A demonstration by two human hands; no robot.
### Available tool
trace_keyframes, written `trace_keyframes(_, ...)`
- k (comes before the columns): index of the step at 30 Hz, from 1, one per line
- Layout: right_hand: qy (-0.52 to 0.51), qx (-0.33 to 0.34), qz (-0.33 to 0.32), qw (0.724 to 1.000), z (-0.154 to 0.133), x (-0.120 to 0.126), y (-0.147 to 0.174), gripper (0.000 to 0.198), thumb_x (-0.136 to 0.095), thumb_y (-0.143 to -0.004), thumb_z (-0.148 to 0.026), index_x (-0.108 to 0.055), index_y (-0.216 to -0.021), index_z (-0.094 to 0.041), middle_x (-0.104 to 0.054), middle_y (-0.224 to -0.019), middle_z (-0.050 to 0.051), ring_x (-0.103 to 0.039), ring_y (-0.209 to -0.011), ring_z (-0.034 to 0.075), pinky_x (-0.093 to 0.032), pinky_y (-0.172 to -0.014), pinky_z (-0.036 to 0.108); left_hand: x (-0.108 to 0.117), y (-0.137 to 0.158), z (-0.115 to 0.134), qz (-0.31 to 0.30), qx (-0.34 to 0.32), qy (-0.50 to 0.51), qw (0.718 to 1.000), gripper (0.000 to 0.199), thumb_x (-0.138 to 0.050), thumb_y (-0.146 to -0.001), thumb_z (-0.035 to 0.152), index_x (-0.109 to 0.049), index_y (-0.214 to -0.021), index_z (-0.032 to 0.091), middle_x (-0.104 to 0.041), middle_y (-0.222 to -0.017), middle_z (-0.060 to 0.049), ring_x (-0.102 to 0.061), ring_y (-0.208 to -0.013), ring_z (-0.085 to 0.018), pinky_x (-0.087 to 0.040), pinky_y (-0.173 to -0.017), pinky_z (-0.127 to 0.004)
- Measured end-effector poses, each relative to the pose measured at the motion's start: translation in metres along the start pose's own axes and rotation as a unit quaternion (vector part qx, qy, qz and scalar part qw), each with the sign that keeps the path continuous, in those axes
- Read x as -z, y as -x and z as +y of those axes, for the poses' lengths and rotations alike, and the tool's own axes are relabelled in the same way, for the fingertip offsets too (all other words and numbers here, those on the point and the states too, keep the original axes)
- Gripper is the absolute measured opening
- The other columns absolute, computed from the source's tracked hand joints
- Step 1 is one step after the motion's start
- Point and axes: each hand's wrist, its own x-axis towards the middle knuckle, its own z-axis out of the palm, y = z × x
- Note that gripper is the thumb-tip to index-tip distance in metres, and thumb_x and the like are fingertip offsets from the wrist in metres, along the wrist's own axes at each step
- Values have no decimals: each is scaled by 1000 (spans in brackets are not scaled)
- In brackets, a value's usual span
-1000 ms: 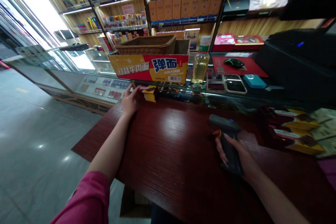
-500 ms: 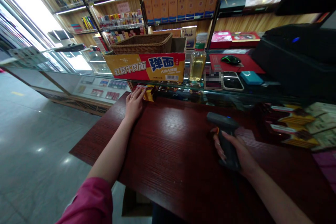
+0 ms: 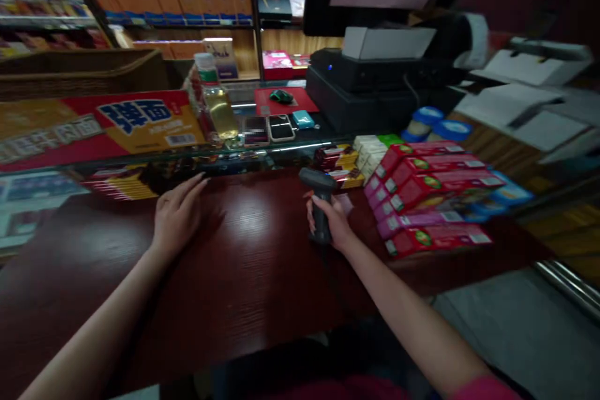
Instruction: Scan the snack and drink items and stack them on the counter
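My right hand (image 3: 338,220) is wrapped around the handle of a dark grey barcode scanner (image 3: 317,181), held above the dark red wooden tabletop (image 3: 215,300). The scanner's head points up and to the left. My left hand (image 3: 177,215) is over the left half of the tabletop with its fingers stretched forward and nothing visible in it. Just beyond and left of it, a row of yellow and dark packets (image 3: 122,182) stands against the glass counter. A second stack of yellow and dark packets (image 3: 345,165) sits beyond the scanner.
Red and pink boxes (image 3: 435,178) are piled on the right, beside pale packs (image 3: 370,155). On the glass counter stand a noodle carton (image 3: 140,119), a bottle of yellow liquid (image 3: 219,109), a phone (image 3: 281,127) and a black machine (image 3: 360,90). Blue-lidded tubs (image 3: 427,117) stand behind the boxes.
The view has swung right, bringing the piled boxes and black machine into sight. My left hand has come off the yellow packets and moved right. My right hand still holds the scanner.
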Motion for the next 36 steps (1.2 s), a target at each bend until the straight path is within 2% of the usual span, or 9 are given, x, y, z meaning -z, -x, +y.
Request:
trace_keyframes(3,-3,20,57,998,-6,26,14,41,-81,-73,-45,-58,-98,-22,-60,-66,-7,-50,-42,9,-43,-33,21,-39,-32,81,-57,-124,99,986,55,-47,-100,18,-46,-155,29,-60,-150,-8,-59,-136,-25,-45,-111,-42)
trace_keyframes(7,-32,39,129,990,-11,49,28,39,-80,-73,-42,-56,-97,-23,-59,-64,-8,-51,-42,9,-43,-34,21,-97,-83,178,-96,-142,173,970,58,-48,-101,22,-40,-158,20,-51,-158,-12,-45,-149,-26,-40,-119,-43)
trace_keyframes(10,-52,44,151,986,-13,55,28,38,-80,-72,-42,-55,-93,-23,-57,-62,-9,-50,-41,8,-41,-34,20,-134,-116,220,-131,-170,195,957,65,-54,-97,24,-37,-159,13,-42,-164,-14,-34,-156,-29,-35,-123,-46)
trace_keyframes(13,-46,51,150,986,-13,56,23,37,-79,-72,-42,-55,-93,-23,-57,-62,-9,-50,-40,9,-41,-34,21,-156,-133,235,-143,-177,201,953,66,-59,-94,25,-42,-156,13,-37,-167,-14,-27,-158,-32,-30,-125,-52)
trace_keyframes(19,-40,74,142,986,-14,56,16,37,-78,-73,-45,-56,-92,-23,-56,-61,-9,-50,-41,9,-41,-34,22,-161,-127,223,-129,-189,241,943,54,-59,-92,22,-57,-146,23,-36,-168,-8,-26,-157,-35,-28,-125,-59)
trace_keyframes(24,-29,110,93,989,-18,51,28,42,-81,-71,-46,-55,-95,-24,-54,-63,-9,-48,-42,9,-39,-35,22,-134,-106,187,-141,-172,329,918,45,-54,-95,19,-65,-138,23,-63,-146,-9,-52,-138,-29,-42,-117,-52)
trace_keyframes(29,-15,61,8,998,-19,35,27,40,-81,-73,-39,-57,-100,-23,-54,-68,-9,-46,-45,7,-38,-37,20,-95,-66,121,-104,119,410,898,28,-66,-92,38,-78,-108,18,-79,-104,-7,-71,-104,-27,-54,-100,-39)
trace_keyframes(32,-6,2,-68,998,-9,11,4,39,-81,-72,-38,-58,-100,-22,-56,-68,-8,-45,-44,7,-39,-36,20,-79,-47,83,-61,278,503,816,35,-74,-86,43,-76,-107,15,-78,-98,-6,-72,-95,-25,-60,-91,-38)
trace_keyframes(36,47,-62,-172,982,13,-38,-30,39,-81,-71,-38,-60,-99,-19,-60,-65,-7,-46,-40,9,-40,-32,22,-71,-37,46,-22,394,617,681,31,-69,-91,39,-70,-112,16,-76,-107,-8,-73,-94,-21,-64,-87,-40)
